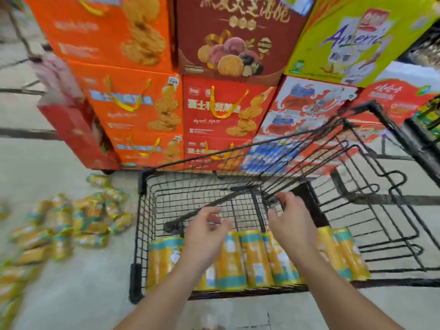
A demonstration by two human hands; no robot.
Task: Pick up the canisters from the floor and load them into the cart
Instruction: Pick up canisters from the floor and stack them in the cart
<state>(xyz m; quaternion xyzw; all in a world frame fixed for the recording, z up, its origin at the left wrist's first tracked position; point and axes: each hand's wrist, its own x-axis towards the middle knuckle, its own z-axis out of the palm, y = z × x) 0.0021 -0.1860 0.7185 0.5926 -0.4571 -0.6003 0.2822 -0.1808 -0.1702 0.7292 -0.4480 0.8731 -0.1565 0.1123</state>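
A black wire cart stands in front of me on the floor. Several yellow canisters with teal bands lie side by side in its near end. More of the same canisters lie scattered in a blurred heap on the floor to the left of the cart. My left hand hovers over the canisters in the cart, fingers loosely curled and holding nothing. My right hand is above the cart's middle, its fingers bent near a black wire divider; no canister is in it.
A tall stack of orange and red gift boxes rises right behind the cart. A yellow-green box tops it at the right. The cart's raised wire flap and frame extend to the right. Pale floor lies near left.
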